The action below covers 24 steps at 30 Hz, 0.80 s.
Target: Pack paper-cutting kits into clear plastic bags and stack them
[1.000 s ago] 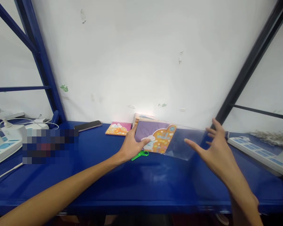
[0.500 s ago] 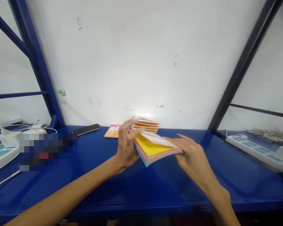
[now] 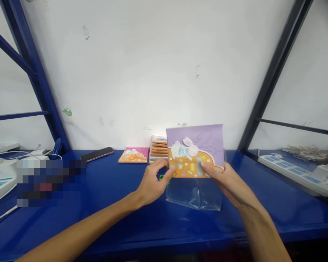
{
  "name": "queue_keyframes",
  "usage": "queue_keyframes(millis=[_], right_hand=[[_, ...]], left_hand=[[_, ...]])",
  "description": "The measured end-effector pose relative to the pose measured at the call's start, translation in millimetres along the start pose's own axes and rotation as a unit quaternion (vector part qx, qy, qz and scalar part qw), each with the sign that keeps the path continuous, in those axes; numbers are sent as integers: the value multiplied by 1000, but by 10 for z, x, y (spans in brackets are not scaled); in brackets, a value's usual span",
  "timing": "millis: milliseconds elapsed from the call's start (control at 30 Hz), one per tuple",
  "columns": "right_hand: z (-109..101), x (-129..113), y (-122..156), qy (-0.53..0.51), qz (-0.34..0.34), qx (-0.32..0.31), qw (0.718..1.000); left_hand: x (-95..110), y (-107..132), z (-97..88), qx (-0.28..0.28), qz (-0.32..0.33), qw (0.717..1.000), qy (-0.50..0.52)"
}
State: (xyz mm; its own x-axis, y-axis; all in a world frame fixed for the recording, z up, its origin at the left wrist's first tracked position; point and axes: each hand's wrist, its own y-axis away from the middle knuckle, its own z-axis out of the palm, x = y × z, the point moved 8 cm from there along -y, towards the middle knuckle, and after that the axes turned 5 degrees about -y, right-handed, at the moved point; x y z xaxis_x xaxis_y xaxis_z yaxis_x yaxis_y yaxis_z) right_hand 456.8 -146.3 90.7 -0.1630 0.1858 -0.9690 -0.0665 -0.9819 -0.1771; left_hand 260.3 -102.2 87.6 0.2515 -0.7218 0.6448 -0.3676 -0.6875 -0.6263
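Note:
My right hand [image 3: 233, 183] grips the right side of a purple and orange booklet [image 3: 192, 151] with a white rabbit on its cover, thumb on the front and fingers behind. The booklet is held up with its cover facing me. At its lower left corner, my left hand [image 3: 154, 182] closes thumb and fingers on the edge. A clear plastic bag [image 3: 196, 198] hangs below and behind the booklet; how it is held is hidden. A small green item [image 3: 161, 177] shows by the left thumb, too little of it visible to name.
Behind the hands on the blue table [image 3: 112, 225] lie a pink and orange rabbit booklet [image 3: 133, 155] and a stack of gold-edged packs [image 3: 159, 149]. A phone [image 3: 97, 154] is farther left. Power strips [image 3: 297, 176] and cables sit at both sides, near metal posts [image 3: 268, 83].
The booklet, partly open with yellow and pink pages showing, is turned upright with its cover toward me and moved right. The clear bag has come into view below it.

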Motion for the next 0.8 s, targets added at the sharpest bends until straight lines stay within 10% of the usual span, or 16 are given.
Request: queue_keyframes(millis=[333,467,800], right_hand=[[115,-4,-32,64,-32,-112,991],[-8,-12,-76,40,-35,-41,998],[-361,75,-182,65,-44,43,996]], left_hand=[[-83,17,2,18,-43,999,26],[-94,-74,-81,27,-38,999,25],[-771,-51,45,-180,-119,960,-181]])
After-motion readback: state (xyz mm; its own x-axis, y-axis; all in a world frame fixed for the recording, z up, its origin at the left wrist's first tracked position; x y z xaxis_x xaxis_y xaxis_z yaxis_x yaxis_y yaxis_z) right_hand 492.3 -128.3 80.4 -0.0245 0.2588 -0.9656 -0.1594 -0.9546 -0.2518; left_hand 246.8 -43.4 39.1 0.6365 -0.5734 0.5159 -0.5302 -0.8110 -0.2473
